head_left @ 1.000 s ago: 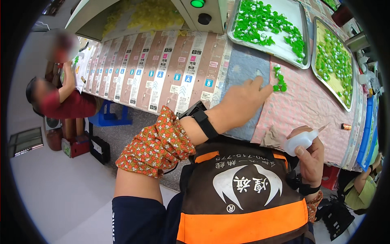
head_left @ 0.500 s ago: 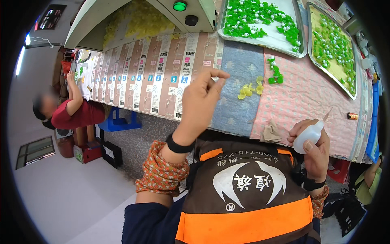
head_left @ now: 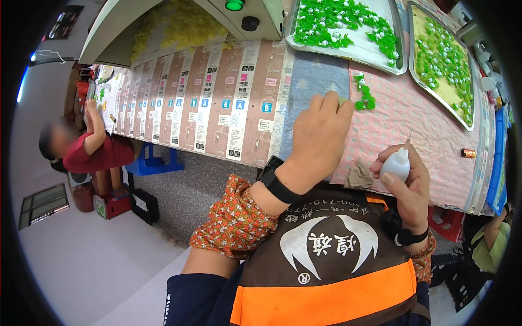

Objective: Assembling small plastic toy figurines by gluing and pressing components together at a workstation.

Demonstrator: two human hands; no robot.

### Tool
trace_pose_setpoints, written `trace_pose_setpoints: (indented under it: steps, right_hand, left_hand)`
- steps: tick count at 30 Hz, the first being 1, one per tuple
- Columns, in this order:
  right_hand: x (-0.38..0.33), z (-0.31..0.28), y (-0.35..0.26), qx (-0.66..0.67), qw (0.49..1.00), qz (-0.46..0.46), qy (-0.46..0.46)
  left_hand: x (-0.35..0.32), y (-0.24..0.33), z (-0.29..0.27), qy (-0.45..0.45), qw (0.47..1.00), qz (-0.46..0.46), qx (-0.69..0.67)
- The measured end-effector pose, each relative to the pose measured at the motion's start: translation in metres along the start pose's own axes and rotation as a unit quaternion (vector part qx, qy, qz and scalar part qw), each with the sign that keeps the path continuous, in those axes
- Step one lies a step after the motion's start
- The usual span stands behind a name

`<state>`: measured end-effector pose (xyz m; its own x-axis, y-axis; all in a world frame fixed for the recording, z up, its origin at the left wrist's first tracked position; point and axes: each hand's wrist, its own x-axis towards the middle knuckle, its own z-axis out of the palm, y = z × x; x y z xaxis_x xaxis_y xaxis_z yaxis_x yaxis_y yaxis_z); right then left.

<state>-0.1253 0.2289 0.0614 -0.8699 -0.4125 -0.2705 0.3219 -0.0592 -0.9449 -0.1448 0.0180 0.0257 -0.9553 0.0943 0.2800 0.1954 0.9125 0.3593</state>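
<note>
We hold our left hand point(head_left: 322, 127) over blue cloth point(head_left: 312, 70), whether pinching we cannot tell; our right hand point(head_left: 412, 190) grips a white bottle point(head_left: 396, 165), best kept steady.

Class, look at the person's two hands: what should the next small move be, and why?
Probably the left hand should pinch and lift the small yellowish piece just showing beside it: the piece lies within easy reach, and the right hand is occupied with the white squeeze bottle. Whether the left hand grips the piece now is hidden.
</note>
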Motion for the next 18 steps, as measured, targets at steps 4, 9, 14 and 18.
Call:
trace_pose_setpoints:
  steps: [4,9,14,18]
  right_hand:
    - [0.003,0.003,-0.001,-0.016,1.000,0.013,0.003]
    - [0.011,0.000,0.002,-0.027,0.999,-0.006,0.024]
    - [0.017,0.014,-0.002,-0.007,0.998,-0.027,0.064]
    - [0.019,0.015,0.002,0.007,1.000,-0.023,0.007]
  left_hand:
    - [-0.002,0.000,0.005,-0.024,1.000,-0.009,0.018]
    - [-0.006,0.013,-0.016,-0.020,0.992,-0.026,-0.120]
    - [-0.019,0.024,-0.045,-0.167,0.891,-0.123,-0.404]
    - [-0.030,0.025,-0.052,-0.208,0.836,-0.173,-0.477]
